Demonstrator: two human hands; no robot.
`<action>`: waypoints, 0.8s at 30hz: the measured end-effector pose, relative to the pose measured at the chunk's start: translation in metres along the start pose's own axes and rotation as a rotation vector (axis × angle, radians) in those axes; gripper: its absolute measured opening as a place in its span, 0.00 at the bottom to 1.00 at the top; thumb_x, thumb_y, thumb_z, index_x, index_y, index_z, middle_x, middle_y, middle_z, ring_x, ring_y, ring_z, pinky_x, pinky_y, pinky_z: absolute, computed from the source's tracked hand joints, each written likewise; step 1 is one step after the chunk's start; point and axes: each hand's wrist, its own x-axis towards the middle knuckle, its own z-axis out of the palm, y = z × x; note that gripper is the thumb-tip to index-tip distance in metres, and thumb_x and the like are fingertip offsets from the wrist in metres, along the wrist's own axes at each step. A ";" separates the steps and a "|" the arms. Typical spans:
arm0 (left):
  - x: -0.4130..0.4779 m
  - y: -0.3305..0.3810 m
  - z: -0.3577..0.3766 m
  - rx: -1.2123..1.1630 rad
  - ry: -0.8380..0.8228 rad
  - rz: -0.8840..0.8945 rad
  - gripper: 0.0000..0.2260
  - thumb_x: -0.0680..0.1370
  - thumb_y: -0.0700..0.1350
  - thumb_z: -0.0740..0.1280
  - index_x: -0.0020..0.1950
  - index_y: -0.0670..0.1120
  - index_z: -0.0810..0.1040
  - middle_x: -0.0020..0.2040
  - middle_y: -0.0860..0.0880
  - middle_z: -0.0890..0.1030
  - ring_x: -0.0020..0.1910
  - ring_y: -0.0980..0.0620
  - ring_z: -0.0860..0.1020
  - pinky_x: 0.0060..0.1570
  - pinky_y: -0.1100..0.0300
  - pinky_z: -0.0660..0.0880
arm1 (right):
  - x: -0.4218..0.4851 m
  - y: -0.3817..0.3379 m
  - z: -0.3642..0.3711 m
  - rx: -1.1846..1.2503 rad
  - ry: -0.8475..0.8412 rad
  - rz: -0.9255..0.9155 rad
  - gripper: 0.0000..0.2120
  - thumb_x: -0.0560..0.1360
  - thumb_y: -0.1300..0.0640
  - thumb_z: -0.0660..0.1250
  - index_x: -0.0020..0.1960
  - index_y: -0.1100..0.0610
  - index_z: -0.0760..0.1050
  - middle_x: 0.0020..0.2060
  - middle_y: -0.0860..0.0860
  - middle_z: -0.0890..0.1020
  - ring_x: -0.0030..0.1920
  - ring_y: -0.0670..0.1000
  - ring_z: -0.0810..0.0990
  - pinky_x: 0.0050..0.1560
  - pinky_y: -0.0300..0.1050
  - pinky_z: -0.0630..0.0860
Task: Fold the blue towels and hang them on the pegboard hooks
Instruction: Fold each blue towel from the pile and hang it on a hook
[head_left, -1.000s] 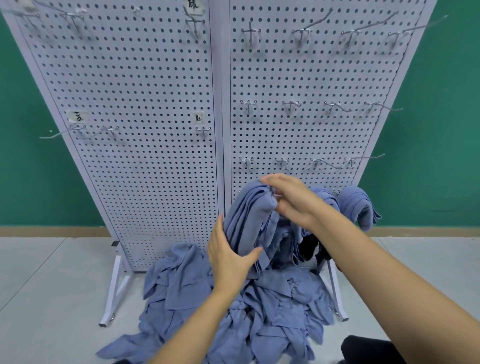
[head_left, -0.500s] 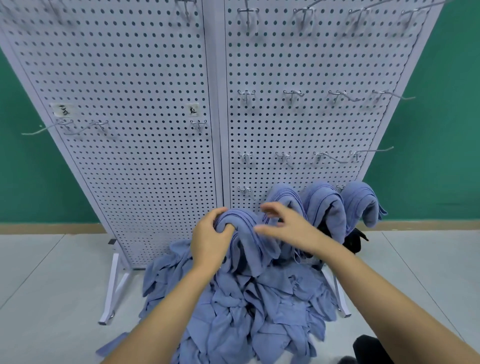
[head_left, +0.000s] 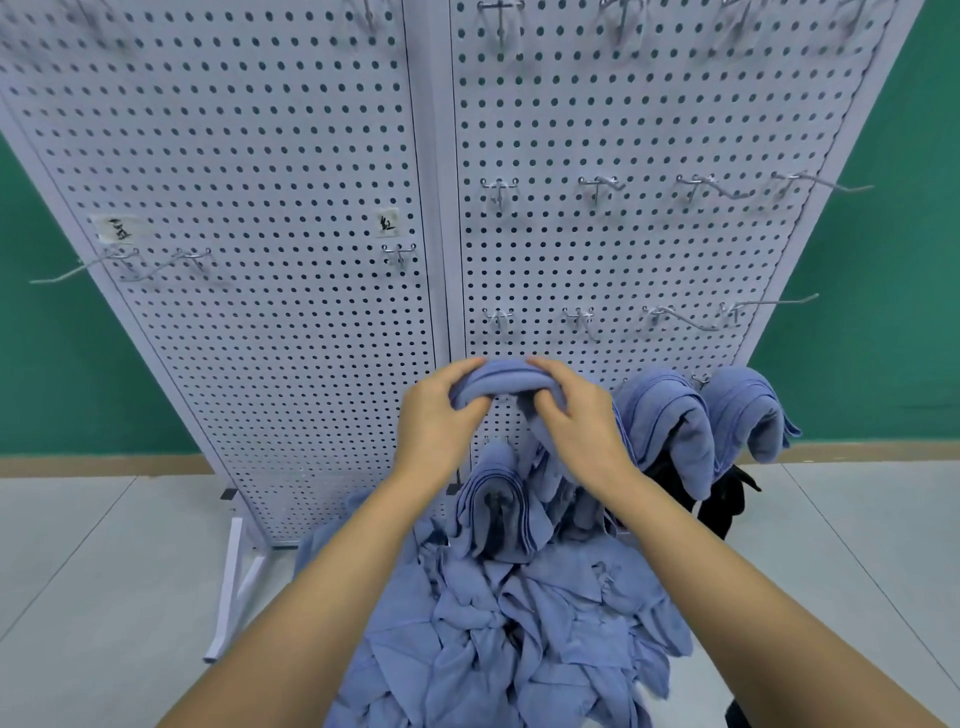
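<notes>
Nearest me, at 6 o'clock, a pile (head_left: 519, 623) of loose blue towels lies on the floor (head_left: 104, 571). Just beyond it a folded one (head_left: 493, 499) hangs low. Above that, my left hand (head_left: 436, 421) and right hand (head_left: 582, 421) sit side by side, each grip curled round one end of a folded towel (head_left: 501, 382) in front of the pegboard (head_left: 260, 260). At 3 o'clock from my hands hang two hung towels (head_left: 670, 415). Bare hooks (head_left: 597, 189) sit at 12 o'clock.

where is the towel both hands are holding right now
In the head view, the folded towel is at centre frame, gripped between the left hand and right hand against the lower pegboard, just left of two hung towels.
</notes>
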 end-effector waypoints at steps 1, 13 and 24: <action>0.009 0.002 0.002 0.002 0.002 0.008 0.18 0.74 0.38 0.69 0.63 0.48 0.79 0.53 0.53 0.83 0.50 0.57 0.80 0.52 0.64 0.77 | 0.007 0.001 0.002 0.013 0.034 0.003 0.18 0.78 0.65 0.58 0.66 0.56 0.73 0.45 0.52 0.81 0.39 0.49 0.77 0.37 0.32 0.70; 0.031 -0.062 0.039 0.138 -0.233 -0.008 0.24 0.73 0.36 0.70 0.69 0.46 0.73 0.62 0.50 0.77 0.60 0.52 0.76 0.60 0.63 0.71 | 0.019 0.070 0.039 -0.056 -0.172 0.131 0.20 0.78 0.68 0.61 0.69 0.58 0.68 0.59 0.52 0.77 0.58 0.49 0.75 0.56 0.35 0.68; 0.028 -0.072 0.057 0.228 -0.269 0.083 0.25 0.80 0.37 0.60 0.76 0.50 0.60 0.75 0.50 0.63 0.73 0.51 0.62 0.72 0.53 0.61 | 0.019 0.078 0.038 0.048 -0.079 0.163 0.20 0.78 0.70 0.58 0.64 0.54 0.73 0.52 0.45 0.79 0.49 0.40 0.77 0.55 0.33 0.74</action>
